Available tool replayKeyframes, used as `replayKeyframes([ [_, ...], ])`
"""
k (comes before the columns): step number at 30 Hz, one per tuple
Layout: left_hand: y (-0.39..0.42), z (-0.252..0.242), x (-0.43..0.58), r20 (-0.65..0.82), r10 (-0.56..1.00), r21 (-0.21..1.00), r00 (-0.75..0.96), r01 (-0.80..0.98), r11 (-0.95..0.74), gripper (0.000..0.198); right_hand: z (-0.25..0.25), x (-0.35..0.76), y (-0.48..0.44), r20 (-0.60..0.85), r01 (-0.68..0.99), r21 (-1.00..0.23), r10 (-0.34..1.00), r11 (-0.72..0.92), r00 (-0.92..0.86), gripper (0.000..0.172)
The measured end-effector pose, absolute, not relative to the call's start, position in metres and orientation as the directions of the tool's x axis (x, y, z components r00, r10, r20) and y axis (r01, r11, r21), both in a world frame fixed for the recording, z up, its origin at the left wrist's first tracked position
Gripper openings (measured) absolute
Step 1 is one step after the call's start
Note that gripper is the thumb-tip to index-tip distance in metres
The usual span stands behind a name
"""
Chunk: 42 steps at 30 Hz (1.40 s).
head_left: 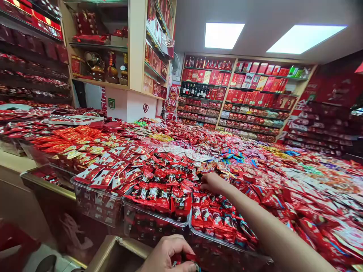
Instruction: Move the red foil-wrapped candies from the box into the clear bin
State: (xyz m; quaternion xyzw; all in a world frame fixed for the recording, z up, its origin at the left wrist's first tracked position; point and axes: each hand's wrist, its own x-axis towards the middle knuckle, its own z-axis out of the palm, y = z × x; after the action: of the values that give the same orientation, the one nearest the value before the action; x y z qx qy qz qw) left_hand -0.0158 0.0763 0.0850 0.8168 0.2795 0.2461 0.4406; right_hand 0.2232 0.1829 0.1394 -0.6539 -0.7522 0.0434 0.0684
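My left hand (170,252) is low in the view, its fingers curled around a few small red wrapped candies (189,257). My right hand (213,183) reaches forward over the candy display with bent fingers pressed together among the packets; what lies in its fingertips is hidden. Just below it sits a clear bin of red candies with a cartoon figure (217,217). To the left stands another clear bin (155,215) with red-and-black packets (159,192). Farther left, red-and-white packets (110,172) fill a third bin.
A gold-edged box or drawer (113,241) stands below the bins at the front. Heaps of wrapped sweets (283,177) spread to the right and back. A white tray (75,120) lies on the heap at left. Shelves with bottles and red boxes (208,77) line the far wall.
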Motion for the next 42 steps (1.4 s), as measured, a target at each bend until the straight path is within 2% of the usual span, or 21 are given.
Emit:
replayKeyframes([
  [5, 0.077, 0.081, -0.016, 0.131, 0.661, 0.882, 0.739, 0.217, -0.418, 0.016, 0.139, 0.226, 0.181, 0.002, 0.963, -0.212, 0.985, 0.169, -0.173, 0.021],
  [8, 0.075, 0.081, -0.016, 0.132, 0.664, 0.877, 0.736, 0.226, -0.425, 0.014, 0.149, 0.233, 0.179, -0.007, 0.954, -0.241, 0.982, 0.179, -0.187, 0.018],
  [14, 0.076, 0.084, -0.015, 0.132, 0.683, 0.872, 0.719, 0.243, -0.424, 0.015, 0.165, 0.257, 0.181, 0.175, 0.977, -0.177, 0.981, 0.116, -0.085, 0.019],
  [18, 0.077, 0.083, -0.015, 0.141, 0.704, 0.886, 0.696, 0.229, -0.403, 0.015, 0.165, 0.252, 0.179, 0.194, 0.978, -0.170, 0.977, 0.119, -0.085, 0.014],
  [21, 0.078, 0.081, -0.015, 0.166, 0.731, 0.907, 0.661, 0.189, -0.377, 0.017, 0.169, 0.229, 0.154, 0.222, 0.967, -0.212, 0.971, 0.141, -0.093, 0.016],
  [24, 0.078, 0.079, -0.014, 0.153, 0.781, 0.969, 0.606, 0.061, -0.238, 0.019, 0.169, 0.198, 0.102, 0.209, 0.906, -0.353, 0.964, 0.232, -0.165, 0.021],
  [26, 0.076, 0.079, -0.013, 0.111, 0.810, 0.993, 0.576, -0.030, -0.115, 0.020, 0.162, 0.178, 0.062, 0.156, 0.793, -0.539, 0.959, 0.284, -0.237, 0.020],
  [28, 0.072, 0.081, -0.010, 0.061, 0.823, 0.997, 0.564, -0.080, -0.019, 0.022, 0.149, 0.162, 0.027, 0.104, 0.692, -0.682, 0.968, 0.236, -0.227, 0.019],
  [33, 0.060, 0.086, 0.001, -0.033, 0.788, 0.989, 0.615, -0.092, 0.113, 0.026, 0.109, 0.148, -0.012, 0.067, 0.401, -0.913, 0.997, 0.079, -0.044, 0.018],
  [36, 0.055, 0.084, 0.007, -0.047, 0.745, 0.993, 0.666, -0.047, 0.105, 0.025, 0.092, 0.144, -0.020, 0.059, 0.200, -0.979, 0.994, 0.039, 0.092, 0.020],
  [39, 0.050, 0.085, 0.009, -0.043, 0.719, 0.998, 0.693, 0.000, 0.059, 0.023, 0.081, 0.139, -0.028, 0.127, 0.058, -0.991, 0.966, 0.117, 0.224, 0.024],
  [41, 0.049, 0.089, 0.006, 0.003, 0.701, 0.998, 0.713, 0.045, -0.050, 0.022, 0.081, 0.141, -0.034, 0.154, 0.033, -0.988, 0.956, 0.151, 0.249, 0.025],
  [42, 0.050, 0.092, 0.004, 0.049, 0.692, 0.986, 0.720, 0.075, -0.149, 0.020, 0.085, 0.147, -0.036, 0.172, 0.077, -0.985, 0.952, 0.157, 0.254, 0.023],
])
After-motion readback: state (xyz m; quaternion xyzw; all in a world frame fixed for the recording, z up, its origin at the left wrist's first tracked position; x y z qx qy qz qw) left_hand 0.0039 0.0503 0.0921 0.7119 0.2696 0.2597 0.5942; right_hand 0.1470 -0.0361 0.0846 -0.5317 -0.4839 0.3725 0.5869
